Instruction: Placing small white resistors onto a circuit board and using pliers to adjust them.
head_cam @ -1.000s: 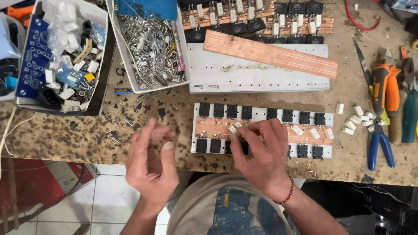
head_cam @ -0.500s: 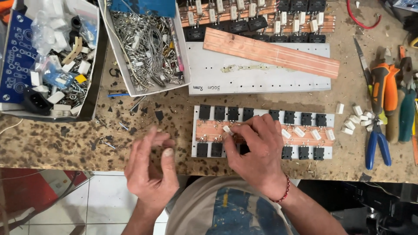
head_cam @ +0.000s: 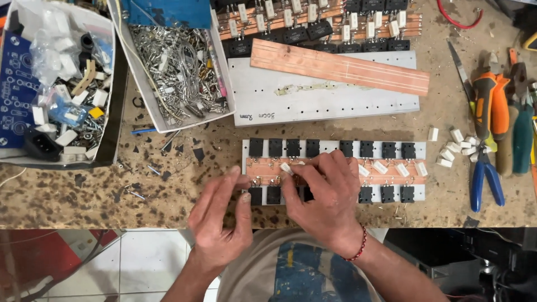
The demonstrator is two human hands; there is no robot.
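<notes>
Down from the head view, onto a speckled tabletop (head_cam: 84,196) carrying a long white assembly board (head_cam: 335,170) with a copper strip along its middle, rows of black square components above and below.

Right hand (head_cam: 327,204) laid over the left-centre of that board, fingers (head_cam: 296,173) pinched shut around a small white block (head_cam: 286,167) held just above the copper strip. Red cord bracelet (head_cam: 358,249) on that wrist.

Left hand (head_cam: 224,218) at the board's left end, thumb and forefinger drawn close together near the board's lower left corner; whether anything sits between them cannot be told.

More white blocks (head_cam: 391,168) lying slanted along the strip, right of the right hand. Loose white blocks (head_cam: 453,148) heaped just past the board's right end, pliers with orange and blue handles (head_cam: 486,134) beyond them. Above the board, a second white plate (head_cam: 313,103) with a bare copper strip (head_cam: 341,67) across it. Up and left of the board, a white tray of metal hardware (head_cam: 179,67), then a box of mixed parts (head_cam: 56,84) further left.
</notes>
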